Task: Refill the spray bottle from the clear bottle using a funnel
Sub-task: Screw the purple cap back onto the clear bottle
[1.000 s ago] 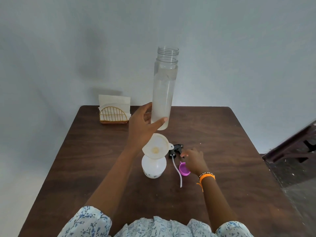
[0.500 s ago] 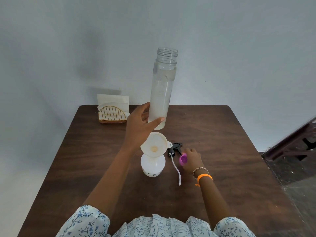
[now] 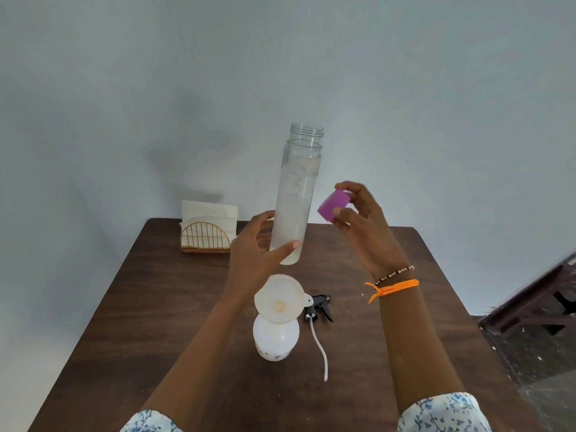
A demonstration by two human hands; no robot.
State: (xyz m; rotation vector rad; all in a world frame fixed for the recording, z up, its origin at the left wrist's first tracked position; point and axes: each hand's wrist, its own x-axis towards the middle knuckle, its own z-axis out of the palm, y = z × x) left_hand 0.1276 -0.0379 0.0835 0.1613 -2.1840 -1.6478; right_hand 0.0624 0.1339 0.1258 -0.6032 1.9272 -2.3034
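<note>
Left hand: the left hand (image 3: 255,254) is raised above the table, and the lower part of the clear bottle (image 3: 296,194) is gripped in it, thumb across the front near the base and fingers curled behind.
Clear bottle: it is held close to upright, leaning slightly, with its threaded mouth uncapped at the top; cloudy liquid is seen filling most of its length. Its base is held in the air above and just behind the funnel.
Right hand: the right hand (image 3: 358,219) is lifted to the right of the bottle, at about its mid-height, and the purple cap (image 3: 334,204) is pinched between the thumb and fingertips. An orange band (image 3: 396,287) and a beaded bracelet (image 3: 396,273) are worn on this wrist.
Funnel: the white funnel (image 3: 279,299) is seated in the neck of the spray bottle, its wide mouth turned up.
Spray bottle: the white spray bottle (image 3: 276,339) is stood upright on the table (image 3: 156,307), near the middle, between the two forearms.
Spray head: the black spray head (image 3: 319,307) is laid on the table just right of the funnel, its dip tube trailing toward the near edge.
Napkin holder: a gold wire napkin holder (image 3: 205,236) with white napkins is placed at the far left corner of the table.
</note>
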